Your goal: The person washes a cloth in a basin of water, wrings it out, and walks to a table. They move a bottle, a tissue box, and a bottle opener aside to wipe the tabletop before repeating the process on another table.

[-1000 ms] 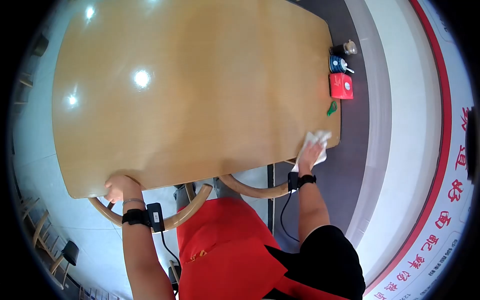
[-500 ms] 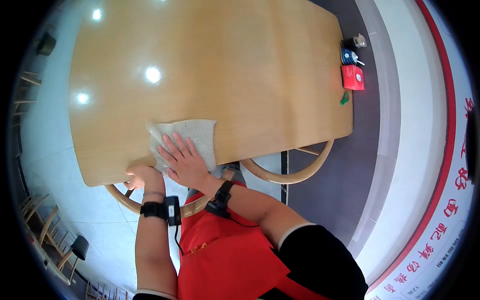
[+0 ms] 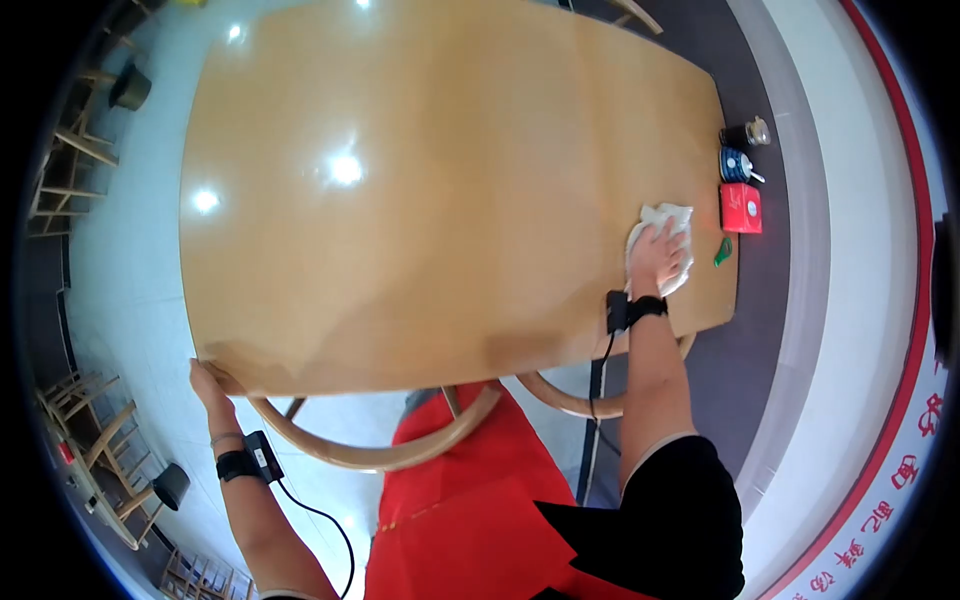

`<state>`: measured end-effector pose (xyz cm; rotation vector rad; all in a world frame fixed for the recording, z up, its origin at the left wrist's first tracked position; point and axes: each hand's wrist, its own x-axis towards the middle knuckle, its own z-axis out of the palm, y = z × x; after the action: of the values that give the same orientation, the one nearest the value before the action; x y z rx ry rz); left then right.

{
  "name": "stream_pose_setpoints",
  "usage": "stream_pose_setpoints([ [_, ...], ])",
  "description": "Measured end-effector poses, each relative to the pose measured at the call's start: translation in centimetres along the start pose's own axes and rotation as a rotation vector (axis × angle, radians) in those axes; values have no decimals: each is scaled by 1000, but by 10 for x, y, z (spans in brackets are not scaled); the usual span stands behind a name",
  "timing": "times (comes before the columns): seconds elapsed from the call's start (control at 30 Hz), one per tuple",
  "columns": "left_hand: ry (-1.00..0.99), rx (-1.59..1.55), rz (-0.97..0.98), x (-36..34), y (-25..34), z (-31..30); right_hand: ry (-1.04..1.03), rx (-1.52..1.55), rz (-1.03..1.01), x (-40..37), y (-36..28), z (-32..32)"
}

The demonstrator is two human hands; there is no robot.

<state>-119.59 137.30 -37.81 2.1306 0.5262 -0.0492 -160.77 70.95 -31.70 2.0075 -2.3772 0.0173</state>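
Observation:
A pale cloth (image 3: 683,278), bunched and creased, lies on the right part of the wooden table (image 3: 450,220). My right hand (image 3: 658,256) presses flat on it, fingers spread. At the near left corner of the table, my left hand (image 3: 206,382) grips the edge; some of its fingers are hidden. Both wrists wear black straps with small box-shaped devices and cables.
Along the table's right edge stand a dark glass jar (image 3: 740,134), a blue-patterned pot (image 3: 736,165) with a white spoon, a red box (image 3: 741,208) and a small green item (image 3: 723,252). Curved wooden chair backs (image 3: 375,458) border the near edge.
My right hand and the cloth have moved from the near left of the table to its right side. My left hand has shifted left along the edge to the corner.

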Motion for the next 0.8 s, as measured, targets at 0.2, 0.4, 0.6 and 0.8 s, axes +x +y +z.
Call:
stream_pose_setpoints([
  [0.2, 355, 641, -273, -70, 97, 58, 17, 51, -52, 79, -105, 13],
  [0.4, 372, 679, -390, -69, 101, 63, -4, -24, -572, 48, -276, 13],
  [0.6, 362, 668, -364, -69, 108, 68, -100, 631, -1362, -225, -343, -7],
  [0.8, 351, 493, -376, -69, 112, 74, -364, 722, -1609, -136, -316, 2],
])
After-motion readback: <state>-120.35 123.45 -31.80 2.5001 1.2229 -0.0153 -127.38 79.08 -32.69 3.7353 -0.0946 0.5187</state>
